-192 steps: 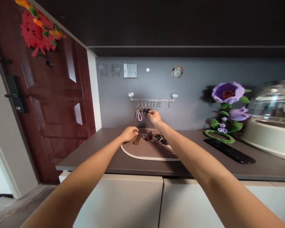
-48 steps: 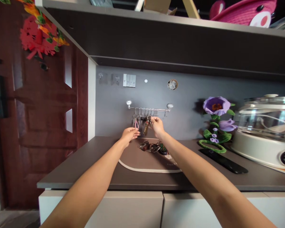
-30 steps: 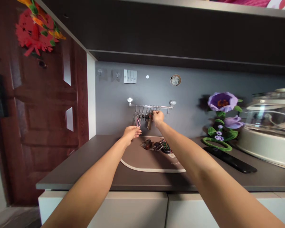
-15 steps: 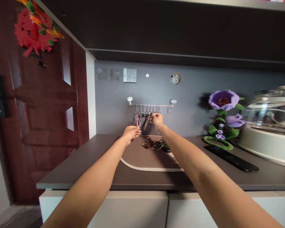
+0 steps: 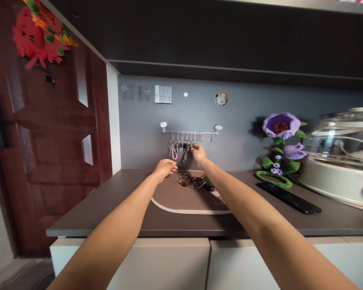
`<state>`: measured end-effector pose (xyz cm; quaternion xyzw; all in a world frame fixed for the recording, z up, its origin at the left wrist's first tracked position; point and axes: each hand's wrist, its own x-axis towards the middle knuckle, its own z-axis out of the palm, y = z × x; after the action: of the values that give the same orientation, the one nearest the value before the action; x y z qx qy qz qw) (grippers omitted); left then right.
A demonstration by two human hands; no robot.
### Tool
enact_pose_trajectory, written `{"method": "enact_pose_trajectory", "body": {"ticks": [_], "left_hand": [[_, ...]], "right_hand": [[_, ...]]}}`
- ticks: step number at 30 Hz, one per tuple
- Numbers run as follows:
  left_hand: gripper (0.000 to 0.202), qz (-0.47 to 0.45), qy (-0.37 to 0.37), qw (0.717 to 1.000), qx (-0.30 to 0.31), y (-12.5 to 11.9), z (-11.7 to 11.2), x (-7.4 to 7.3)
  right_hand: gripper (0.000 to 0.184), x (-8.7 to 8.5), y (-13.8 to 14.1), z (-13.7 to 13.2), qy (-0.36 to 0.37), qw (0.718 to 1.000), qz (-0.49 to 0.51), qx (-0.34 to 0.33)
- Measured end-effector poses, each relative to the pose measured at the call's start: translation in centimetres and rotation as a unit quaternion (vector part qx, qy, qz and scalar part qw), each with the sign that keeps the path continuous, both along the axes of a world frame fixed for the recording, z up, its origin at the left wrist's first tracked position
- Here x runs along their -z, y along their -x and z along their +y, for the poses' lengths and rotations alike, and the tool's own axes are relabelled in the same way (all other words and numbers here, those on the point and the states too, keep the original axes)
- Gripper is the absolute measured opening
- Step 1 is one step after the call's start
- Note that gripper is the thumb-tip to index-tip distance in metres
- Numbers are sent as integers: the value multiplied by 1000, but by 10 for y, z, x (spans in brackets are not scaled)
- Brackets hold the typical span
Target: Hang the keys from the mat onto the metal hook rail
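A metal rail [image 5: 190, 132] with a row of small hooks is fixed to the grey wall. Keys on rings hang from several hooks, and a pink loop [image 5: 174, 153] dangles among them. A brown key tag [image 5: 186, 154] hangs near the middle. Right beside it, my right hand [image 5: 199, 154] is closed in a pinch at the hooks, on a bunch of keys mostly hidden by the fingers. Lower and to the left, my left hand [image 5: 167, 168] hovers under the pink loop, its fingers stretched out and holding nothing. More keys and fobs [image 5: 193, 181] lie on the mat below.
A brown mat [image 5: 181, 205] with a pale edge covers part of the countertop [image 5: 109, 209]. To the right are a black phone-like slab [image 5: 290, 198], a purple plush flower [image 5: 281, 127] and a white appliance with a clear lid [image 5: 335, 173]. A dark shelf [image 5: 230, 40] overhangs the wall.
The brown tag was slanted beside my right fingers and now hangs more upright. My right hand stays at the hooks; my left hand keeps its place below. The view has shifted slightly.
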<state>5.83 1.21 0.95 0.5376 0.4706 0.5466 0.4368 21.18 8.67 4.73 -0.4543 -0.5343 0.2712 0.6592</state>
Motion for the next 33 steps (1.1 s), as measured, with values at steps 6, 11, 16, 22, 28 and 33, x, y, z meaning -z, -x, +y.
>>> {"method": "enact_pose_trajectory", "body": {"ticks": [6,11,16,22,28,33], "left_hand": [[5,47,-29,998,20,2,0,3],[4,100,-46,993,50,4,1,7],[7,167,-58,979,97,6,-2,8],[18,220,-77,960,158,11,-2,9],[26,317,-107,919,209,14,2,12],[21,405,-152,880,195,15,5,15]], "right_hand": [[30,6,0,-11,7,1000,6,11],[22,14,1,-38,12,1000,-2,-17],[13,31,-1,-62,4,994,-54,-93],[12,47,-11,-72,-29,970,-215,-114],[21,44,-13,-79,-33,910,-410,-46],[23,45,-12,-80,-15,886,-462,-21]]}}
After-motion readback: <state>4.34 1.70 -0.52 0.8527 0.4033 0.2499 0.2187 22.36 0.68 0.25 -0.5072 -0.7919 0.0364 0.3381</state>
